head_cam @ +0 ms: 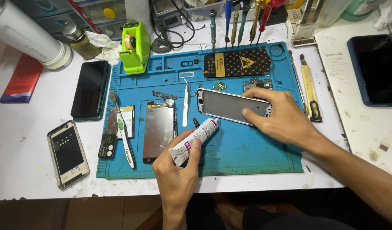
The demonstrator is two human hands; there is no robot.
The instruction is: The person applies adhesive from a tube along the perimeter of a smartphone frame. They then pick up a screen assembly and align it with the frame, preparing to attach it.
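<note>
Evidently the left hand [176,164] pinches a soft, light glue tube [195,139] at its crimped tail; the right hand [281,117], fingers spread, steadies the thin, easily bent phone frame [230,106] by its edges

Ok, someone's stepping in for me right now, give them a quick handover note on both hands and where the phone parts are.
Left hand: grips a white glue tube, black nozzle aimed toward the frame.
Right hand: pins the phone frame flat on the blue mat.
Screen panel lies left of the tube, white tweezers between panel and frame, toothbrush further left.
Done: phone is apart, cap is off the tube.
Left: no glue visible on the frame; panel not yet joined.
</note>
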